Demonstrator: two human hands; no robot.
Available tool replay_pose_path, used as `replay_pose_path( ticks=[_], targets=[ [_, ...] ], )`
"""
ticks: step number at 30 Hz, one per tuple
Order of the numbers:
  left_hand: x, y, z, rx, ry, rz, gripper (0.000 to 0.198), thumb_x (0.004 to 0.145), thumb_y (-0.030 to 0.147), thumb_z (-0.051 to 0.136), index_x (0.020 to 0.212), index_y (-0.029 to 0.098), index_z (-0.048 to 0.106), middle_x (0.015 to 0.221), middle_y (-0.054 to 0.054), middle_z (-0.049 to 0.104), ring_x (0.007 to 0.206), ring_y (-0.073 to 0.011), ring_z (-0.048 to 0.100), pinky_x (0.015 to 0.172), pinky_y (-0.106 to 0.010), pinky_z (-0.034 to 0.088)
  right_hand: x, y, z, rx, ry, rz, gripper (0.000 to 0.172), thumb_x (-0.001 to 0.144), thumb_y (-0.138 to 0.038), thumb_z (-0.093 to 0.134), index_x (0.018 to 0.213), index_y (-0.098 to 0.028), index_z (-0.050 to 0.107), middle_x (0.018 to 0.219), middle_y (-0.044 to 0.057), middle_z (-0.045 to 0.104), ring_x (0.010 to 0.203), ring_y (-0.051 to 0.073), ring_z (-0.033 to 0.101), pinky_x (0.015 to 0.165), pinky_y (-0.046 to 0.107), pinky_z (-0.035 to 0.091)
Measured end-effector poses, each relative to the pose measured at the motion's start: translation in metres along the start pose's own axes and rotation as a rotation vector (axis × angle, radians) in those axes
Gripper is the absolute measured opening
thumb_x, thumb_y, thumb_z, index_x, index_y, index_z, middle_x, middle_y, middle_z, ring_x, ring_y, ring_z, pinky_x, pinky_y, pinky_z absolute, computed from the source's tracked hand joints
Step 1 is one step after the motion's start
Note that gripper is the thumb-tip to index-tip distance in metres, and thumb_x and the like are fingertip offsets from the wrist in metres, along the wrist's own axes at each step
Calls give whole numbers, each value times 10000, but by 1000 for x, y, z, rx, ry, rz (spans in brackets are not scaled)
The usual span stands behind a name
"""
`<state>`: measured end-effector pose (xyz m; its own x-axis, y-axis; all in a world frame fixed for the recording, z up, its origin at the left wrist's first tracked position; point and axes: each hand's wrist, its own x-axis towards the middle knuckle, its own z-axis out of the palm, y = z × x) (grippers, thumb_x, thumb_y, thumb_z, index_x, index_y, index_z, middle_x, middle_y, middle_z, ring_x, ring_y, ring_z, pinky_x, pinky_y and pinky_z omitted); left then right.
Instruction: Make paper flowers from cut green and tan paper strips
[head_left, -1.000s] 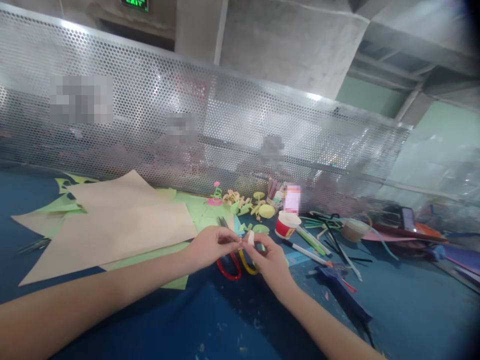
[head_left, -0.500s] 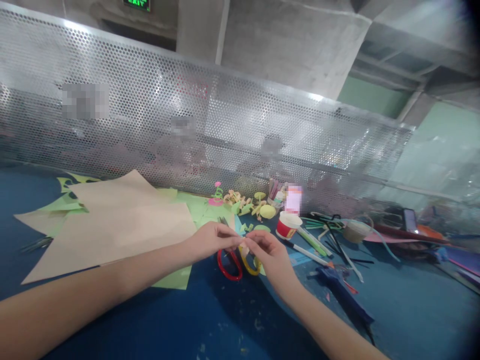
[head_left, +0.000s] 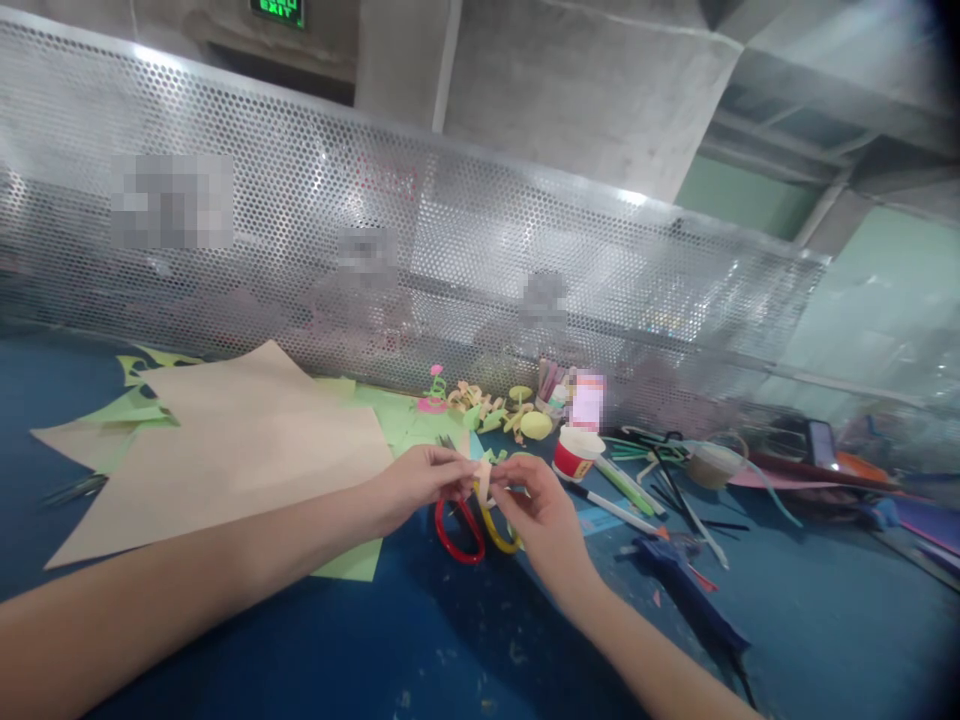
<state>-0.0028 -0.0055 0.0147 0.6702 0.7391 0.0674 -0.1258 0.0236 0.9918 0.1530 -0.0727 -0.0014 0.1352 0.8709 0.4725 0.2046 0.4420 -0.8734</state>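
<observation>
My left hand and my right hand meet above the blue table, both pinched on a small pale paper strip held between their fingertips. Just beneath them lie scissors with one red handle loop and one yellow handle loop. Large tan paper sheets over light green paper lie to the left of my left hand.
A red and white cup, pens, small paper flowers and a blue glue gun crowd the right side. A perforated metal screen runs along the table's far edge. More craft clutter lies far right.
My fingers have shifted on the paper strip; it now stands upright between both hands. Hands stay in nearly the same place above the scissors.
</observation>
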Motion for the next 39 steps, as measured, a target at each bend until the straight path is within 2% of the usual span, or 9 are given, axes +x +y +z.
replay_pose_path(
  ticks=[7,11,21,26,30,35,39],
  targets=[
    [1,-4,1,-70,7,24,283,675,381,661,747,108,677,678,-34,603,637,-102,517,673,-241,404,-2,0,2,22,4,126,216,715,-341,631,836,-183,545,748,19,615,712,158,578,654,276,468],
    [1,-4,2,-101,4,-2,273,660,366,679,772,118,699,699,-38,632,663,-106,530,717,-250,413,-1,5,2,79,-9,197,251,699,-344,646,862,-184,539,761,28,636,720,175,594,639,292,472],
    [1,-8,3,-140,35,-42,256,641,343,702,782,130,714,732,-49,677,708,-109,566,784,-248,425,-1,9,2,115,-6,225,250,682,-340,663,839,-177,558,757,28,646,712,168,607,666,292,465],
    [0,-9,4,-124,39,-20,267,639,352,699,788,131,712,703,-42,667,661,-101,557,736,-242,429,-2,4,5,202,-13,236,320,664,-323,684,845,-209,446,681,-7,640,638,160,611,598,279,466],
    [1,-8,4,-106,53,1,279,636,373,693,757,122,705,687,-41,653,638,-104,547,710,-249,422,-2,1,5,186,-49,164,284,712,-316,637,880,-219,429,692,-4,638,655,163,617,624,294,477],
    [-1,-7,4,-108,35,13,266,659,377,675,718,119,698,653,-30,631,623,-97,536,695,-238,416,-4,-1,0,-184,-76,-52,142,764,-293,560,868,-204,600,851,38,633,788,173,601,725,301,486],
    [-3,-9,7,-112,7,7,262,679,377,662,726,122,700,653,-30,632,620,-94,537,688,-229,422,-6,-1,-2,-375,-7,-140,120,769,-288,556,805,-212,640,832,29,635,777,169,590,720,289,484]
  ],
)
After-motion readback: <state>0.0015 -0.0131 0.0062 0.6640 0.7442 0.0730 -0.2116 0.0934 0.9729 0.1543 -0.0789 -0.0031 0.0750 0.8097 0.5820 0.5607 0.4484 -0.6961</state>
